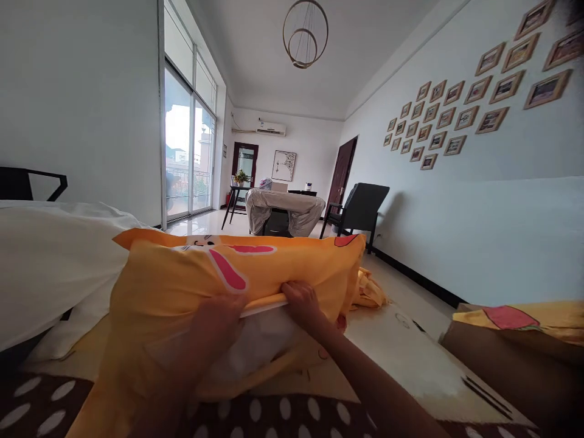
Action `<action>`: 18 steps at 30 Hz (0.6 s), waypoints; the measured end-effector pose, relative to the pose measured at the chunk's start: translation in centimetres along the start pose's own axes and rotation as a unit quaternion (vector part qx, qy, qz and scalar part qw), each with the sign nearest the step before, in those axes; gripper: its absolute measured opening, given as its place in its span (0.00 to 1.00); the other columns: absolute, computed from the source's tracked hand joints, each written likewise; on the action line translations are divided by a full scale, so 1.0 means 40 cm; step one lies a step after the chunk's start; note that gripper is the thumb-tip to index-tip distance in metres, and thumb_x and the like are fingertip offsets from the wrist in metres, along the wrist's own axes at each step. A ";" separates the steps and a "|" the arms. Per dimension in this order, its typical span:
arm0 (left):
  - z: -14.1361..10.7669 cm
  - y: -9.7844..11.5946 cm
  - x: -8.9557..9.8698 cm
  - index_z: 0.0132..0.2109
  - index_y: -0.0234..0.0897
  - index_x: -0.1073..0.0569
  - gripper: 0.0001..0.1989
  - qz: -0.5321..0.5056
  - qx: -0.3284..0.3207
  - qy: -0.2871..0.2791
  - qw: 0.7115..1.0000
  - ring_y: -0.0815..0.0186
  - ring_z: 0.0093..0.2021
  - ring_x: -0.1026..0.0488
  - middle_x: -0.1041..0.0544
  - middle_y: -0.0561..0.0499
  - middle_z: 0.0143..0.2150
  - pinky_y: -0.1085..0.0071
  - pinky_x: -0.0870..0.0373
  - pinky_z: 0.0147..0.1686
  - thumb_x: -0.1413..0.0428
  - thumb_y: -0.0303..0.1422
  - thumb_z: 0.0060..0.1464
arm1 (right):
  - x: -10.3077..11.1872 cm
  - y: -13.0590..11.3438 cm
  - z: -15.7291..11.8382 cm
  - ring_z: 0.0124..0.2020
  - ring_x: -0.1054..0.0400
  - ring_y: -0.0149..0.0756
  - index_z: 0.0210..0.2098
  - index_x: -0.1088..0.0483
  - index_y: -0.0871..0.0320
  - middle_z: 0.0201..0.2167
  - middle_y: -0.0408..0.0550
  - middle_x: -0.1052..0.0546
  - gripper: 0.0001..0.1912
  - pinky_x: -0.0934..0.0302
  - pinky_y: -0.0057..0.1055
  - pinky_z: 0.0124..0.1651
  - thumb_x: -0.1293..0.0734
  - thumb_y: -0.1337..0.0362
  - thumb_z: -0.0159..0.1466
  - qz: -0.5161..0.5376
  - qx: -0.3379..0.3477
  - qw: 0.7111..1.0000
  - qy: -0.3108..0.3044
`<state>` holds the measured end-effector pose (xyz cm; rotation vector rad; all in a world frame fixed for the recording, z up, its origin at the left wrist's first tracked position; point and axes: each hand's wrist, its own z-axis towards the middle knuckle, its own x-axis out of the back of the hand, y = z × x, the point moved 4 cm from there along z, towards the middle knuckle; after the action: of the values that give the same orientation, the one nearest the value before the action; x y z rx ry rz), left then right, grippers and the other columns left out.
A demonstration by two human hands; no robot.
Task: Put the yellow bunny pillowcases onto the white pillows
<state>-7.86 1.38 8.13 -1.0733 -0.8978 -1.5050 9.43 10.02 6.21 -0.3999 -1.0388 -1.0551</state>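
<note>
In front of me stands a yellow pillowcase (173, 286) printed with pink rabbit ears, plumped out by a white pillow (255, 347) that shows through its open side. My left hand (219, 322), somewhat blurred, has its fingers closed on the edge of that opening. A short way to the right, my right hand (298, 301) grips the same edge in a fist. Between the two hands the pillowcase rim is drawn upward. The far side of the pillow is hidden.
White bedding (55, 255) is heaped at the left. Crumpled yellow fabric (369, 289) lies behind the pillowcase. At the right, a brown box (511, 371) carries more yellow cloth (552, 319). A dark chair (362, 207) and a covered table (285, 204) stand farther back. Dotted brown fabric (274, 420) lies nearest me.
</note>
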 end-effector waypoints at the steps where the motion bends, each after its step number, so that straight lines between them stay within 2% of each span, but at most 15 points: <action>1: 0.011 -0.008 -0.014 0.41 0.40 0.27 0.10 0.008 0.007 0.003 1.000 0.54 0.39 0.25 0.22 0.46 0.36 0.64 0.34 0.36 0.50 0.28 0.53 | -0.021 -0.001 0.002 0.33 0.32 0.35 0.31 0.29 0.61 0.29 0.50 0.24 0.10 0.48 0.28 0.35 0.41 0.76 0.58 0.010 -0.005 1.000 0.005; 5: 0.077 -0.061 -0.078 0.41 0.37 0.26 0.14 0.041 0.071 0.019 0.996 0.56 0.38 0.24 0.22 0.43 0.35 0.65 0.35 0.36 0.55 0.23 0.54 | -0.095 -0.035 0.001 0.33 0.32 0.34 0.33 0.28 0.60 0.29 0.50 0.24 0.09 0.48 0.28 0.35 0.40 0.73 0.59 0.054 0.000 0.998 0.012; 9: 0.128 -0.101 -0.124 0.42 0.33 0.26 0.15 0.061 0.118 0.034 0.991 0.54 0.40 0.24 0.22 0.38 0.37 0.64 0.35 0.36 0.57 0.24 0.57 | -0.131 -0.087 0.001 0.36 0.31 0.36 0.37 0.29 0.59 0.32 0.50 0.24 0.08 0.46 0.29 0.38 0.38 0.69 0.61 0.087 0.037 0.995 0.003; 13: 0.121 -0.099 -0.140 0.39 0.32 0.26 0.14 0.078 0.119 0.052 0.989 0.54 0.42 0.26 0.23 0.38 0.38 0.63 0.35 0.39 0.57 0.27 0.58 | -0.127 -0.085 0.008 0.38 0.31 0.38 0.40 0.29 0.61 0.35 0.53 0.24 0.09 0.45 0.31 0.41 0.40 0.69 0.62 0.106 0.058 0.993 -0.011; 18: 0.071 -0.058 -0.113 0.35 0.34 0.27 0.10 0.094 0.081 0.051 0.991 0.57 0.41 0.28 0.23 0.42 0.38 0.65 0.37 0.40 0.53 0.25 0.53 | -0.083 -0.035 -0.021 0.40 0.32 0.38 0.40 0.29 0.63 0.37 0.55 0.24 0.12 0.44 0.32 0.45 0.42 0.74 0.60 0.137 0.103 0.985 -0.033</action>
<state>-9.34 5.86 4.74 -0.9272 -0.8092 -1.2958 8.30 10.47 2.71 -0.3982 -1.1058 -0.6865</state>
